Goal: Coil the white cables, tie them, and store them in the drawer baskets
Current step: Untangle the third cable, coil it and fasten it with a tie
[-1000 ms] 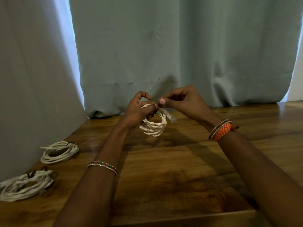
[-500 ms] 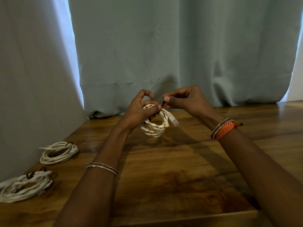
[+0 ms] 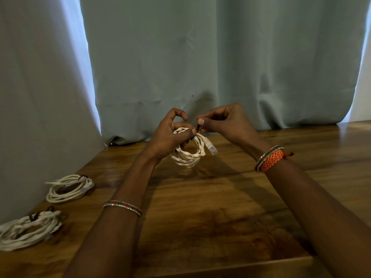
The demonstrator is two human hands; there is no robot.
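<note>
fingers (image 3: 202, 123) of right hand (image 3: 224, 123) pinch dark tie (image 3: 198, 128); left hand (image 3: 170, 137) grips coil (image 3: 188, 157).

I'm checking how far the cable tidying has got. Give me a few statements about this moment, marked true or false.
1. The left hand holds a coiled white cable above the table. True.
2. The right hand rests flat on the table. False: it pinches a dark tie at the coil's top.
3. Two tied coils, the farther coil and the nearer coil, lie at the table's left. True.
4. The held cable's connector is plugged into a socket. False: it hangs free beside the coil.
</note>
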